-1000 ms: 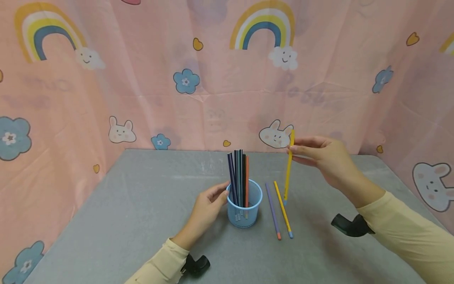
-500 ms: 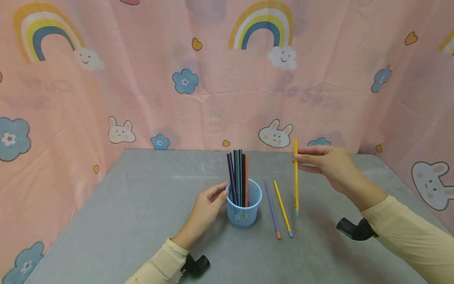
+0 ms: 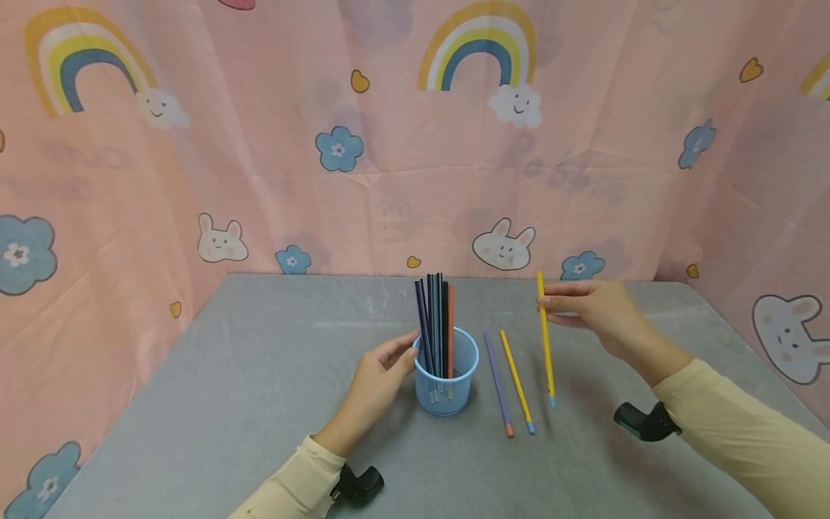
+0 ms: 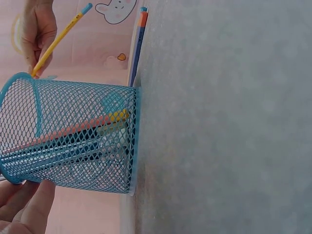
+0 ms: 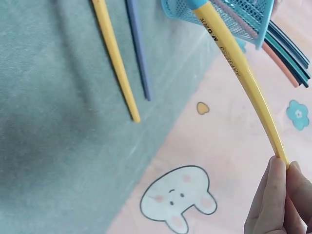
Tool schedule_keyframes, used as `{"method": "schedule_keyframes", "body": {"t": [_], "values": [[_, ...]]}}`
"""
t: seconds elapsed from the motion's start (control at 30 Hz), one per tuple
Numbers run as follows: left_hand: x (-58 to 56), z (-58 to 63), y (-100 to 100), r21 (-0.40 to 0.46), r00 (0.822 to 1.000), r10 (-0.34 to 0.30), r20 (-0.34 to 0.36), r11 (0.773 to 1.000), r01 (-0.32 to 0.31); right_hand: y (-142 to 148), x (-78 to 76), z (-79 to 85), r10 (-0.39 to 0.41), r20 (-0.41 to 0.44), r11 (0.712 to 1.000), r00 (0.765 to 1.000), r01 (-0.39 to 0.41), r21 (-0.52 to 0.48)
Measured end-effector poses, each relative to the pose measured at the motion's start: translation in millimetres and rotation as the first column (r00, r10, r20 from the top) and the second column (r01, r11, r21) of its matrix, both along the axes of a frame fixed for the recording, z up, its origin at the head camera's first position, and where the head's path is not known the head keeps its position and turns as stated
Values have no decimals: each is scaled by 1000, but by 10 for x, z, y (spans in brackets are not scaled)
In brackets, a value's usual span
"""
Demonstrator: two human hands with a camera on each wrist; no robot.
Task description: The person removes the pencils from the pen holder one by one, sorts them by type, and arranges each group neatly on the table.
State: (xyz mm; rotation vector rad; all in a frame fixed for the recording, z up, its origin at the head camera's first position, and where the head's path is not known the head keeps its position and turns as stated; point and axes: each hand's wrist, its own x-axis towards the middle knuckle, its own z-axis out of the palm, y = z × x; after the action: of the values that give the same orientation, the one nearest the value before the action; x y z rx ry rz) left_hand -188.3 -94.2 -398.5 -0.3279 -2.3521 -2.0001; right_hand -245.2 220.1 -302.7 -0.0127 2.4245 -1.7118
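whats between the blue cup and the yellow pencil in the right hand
In the head view, a purple pencil and, farther from the blue cup, a loose yellow pencil lie on the gray table there.

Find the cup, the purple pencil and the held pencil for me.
Cup (image 3: pixel 460 395), head view: front wall.
Purple pencil (image 3: pixel 498 385), head view: middle of its shaft.
Held pencil (image 5: pixel 252 89), right wrist view: middle of its yellow shaft.
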Motion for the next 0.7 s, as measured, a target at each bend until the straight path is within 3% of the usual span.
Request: {"method": "schedule_keyframes", "body": {"t": [0.33, 0.7], "values": [[-8, -12, 3, -4, 1000, 0, -2, 1000, 0, 49, -23, -172, -3, 55, 995, 998, -3, 96], [-5, -1, 2, -8, 1000, 8, 7, 1000, -8, 72, -79, -310, -19, 120, 996, 993, 8, 90]]}}
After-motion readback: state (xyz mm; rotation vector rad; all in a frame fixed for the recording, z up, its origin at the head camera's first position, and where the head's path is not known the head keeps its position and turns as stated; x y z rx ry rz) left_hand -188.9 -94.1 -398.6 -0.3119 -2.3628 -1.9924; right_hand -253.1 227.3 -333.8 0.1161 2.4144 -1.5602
